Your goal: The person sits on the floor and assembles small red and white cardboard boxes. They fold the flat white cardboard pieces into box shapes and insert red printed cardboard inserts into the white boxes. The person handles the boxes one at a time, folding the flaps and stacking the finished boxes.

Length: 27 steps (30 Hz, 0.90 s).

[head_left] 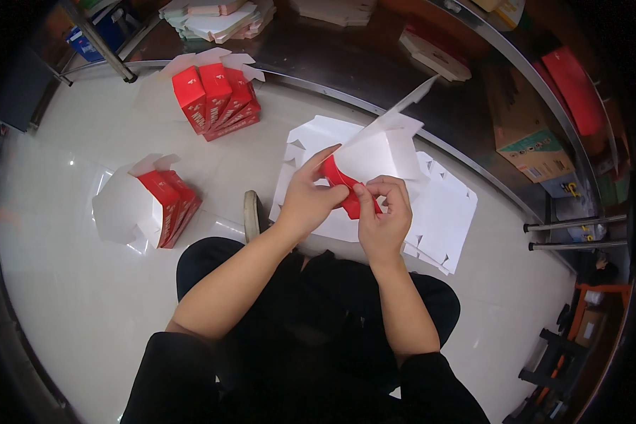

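Note:
A partly folded red-and-white cardboard box (381,155) is held up in front of me, its white inside facing up and a long flap standing toward the far right. My left hand (309,196) grips the red near side, with the thumb pressed against it and fingers along the left. Closed in a pinch, my right hand (387,212) holds the red edge close beside the left thumb. Under the box lie flat white cardboard blanks (445,212) with cut slots, spread on the floor; the hands and box hide part of them.
Folded red boxes stand nested in one stack (215,99) at the far left and another (168,205) nearer on the left. A low dark shelf (332,49) with a metal edge bears flat card piles (219,21). A brown carton (533,152) sits at the right.

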Motion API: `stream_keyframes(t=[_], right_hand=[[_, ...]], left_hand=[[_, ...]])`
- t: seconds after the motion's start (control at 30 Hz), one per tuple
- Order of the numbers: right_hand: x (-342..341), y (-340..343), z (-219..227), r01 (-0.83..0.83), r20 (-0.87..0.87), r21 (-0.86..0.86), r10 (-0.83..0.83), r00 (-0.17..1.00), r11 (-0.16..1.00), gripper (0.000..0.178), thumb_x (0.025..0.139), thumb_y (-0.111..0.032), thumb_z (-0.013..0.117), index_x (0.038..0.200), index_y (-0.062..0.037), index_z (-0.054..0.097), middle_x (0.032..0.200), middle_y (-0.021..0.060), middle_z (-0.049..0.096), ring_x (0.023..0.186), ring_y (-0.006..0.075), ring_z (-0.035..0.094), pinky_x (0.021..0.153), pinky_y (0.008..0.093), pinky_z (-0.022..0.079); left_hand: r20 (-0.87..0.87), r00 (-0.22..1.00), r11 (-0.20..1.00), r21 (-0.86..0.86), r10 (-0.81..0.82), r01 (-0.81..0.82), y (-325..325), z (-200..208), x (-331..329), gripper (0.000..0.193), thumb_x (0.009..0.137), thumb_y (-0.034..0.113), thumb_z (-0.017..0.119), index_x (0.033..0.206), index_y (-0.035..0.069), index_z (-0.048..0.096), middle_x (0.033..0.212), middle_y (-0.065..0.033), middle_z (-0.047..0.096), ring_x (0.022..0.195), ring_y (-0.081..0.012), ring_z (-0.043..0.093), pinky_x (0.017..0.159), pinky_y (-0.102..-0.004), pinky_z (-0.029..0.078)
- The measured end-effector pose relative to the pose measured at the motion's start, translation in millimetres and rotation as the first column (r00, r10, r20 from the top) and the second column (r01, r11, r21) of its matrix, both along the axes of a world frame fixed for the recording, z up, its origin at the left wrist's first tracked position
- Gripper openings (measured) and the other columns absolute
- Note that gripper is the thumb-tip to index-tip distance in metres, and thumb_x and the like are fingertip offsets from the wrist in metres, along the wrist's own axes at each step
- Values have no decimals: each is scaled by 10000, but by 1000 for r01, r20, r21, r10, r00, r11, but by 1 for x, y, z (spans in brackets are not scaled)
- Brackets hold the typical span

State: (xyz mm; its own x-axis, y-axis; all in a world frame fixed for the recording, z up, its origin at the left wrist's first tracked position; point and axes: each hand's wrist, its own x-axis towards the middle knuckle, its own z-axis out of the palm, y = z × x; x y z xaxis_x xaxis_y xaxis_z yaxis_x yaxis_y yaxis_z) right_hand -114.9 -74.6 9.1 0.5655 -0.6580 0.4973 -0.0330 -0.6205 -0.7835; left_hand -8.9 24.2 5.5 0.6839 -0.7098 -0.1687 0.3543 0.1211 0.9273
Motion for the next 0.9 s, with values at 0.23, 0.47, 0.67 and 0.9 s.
stream_keyframes(t=[0.23,0.47,0.67,0.9], right_hand=[[-3,-5,2,-126,-74,194,143,987,973,140,856,-90,755,944,5,700,969,116,693,845,205,658,748,299,516],[-7,-18,13,-228,59,505,230,971,832,415,864,-13,733,1264,28,634,917,106,739,781,126,653,716,259,517],[-15,-34,31,-225,60,732,269,961,643,578,804,75,758,1333,93,527,838,88,719,753,104,661,748,243,532],[-12,-33,29,-242,113,819,268,957,520,402,819,70,739,1199,96,611,895,114,720,764,137,677,728,256,550]], left_hand=[[110,993,999,-12,-40,42,2,0,1,760,797,51,700,1484,1,380,1281,-174,598,1044,-186,633,804,-279,550],[389,917,984,176,-92,24,4,3,8,1033,730,136,813,1564,63,207,1425,-183,465,1018,-221,613,889,-354,558],[601,770,975,175,-213,133,13,25,4,1212,632,162,895,1582,108,145,1541,-165,316,1313,-295,441,992,-461,505],[875,437,972,234,-208,-7,11,17,8,1241,537,167,878,1561,76,183,1529,-198,321,1425,-389,312,1172,-548,269]])
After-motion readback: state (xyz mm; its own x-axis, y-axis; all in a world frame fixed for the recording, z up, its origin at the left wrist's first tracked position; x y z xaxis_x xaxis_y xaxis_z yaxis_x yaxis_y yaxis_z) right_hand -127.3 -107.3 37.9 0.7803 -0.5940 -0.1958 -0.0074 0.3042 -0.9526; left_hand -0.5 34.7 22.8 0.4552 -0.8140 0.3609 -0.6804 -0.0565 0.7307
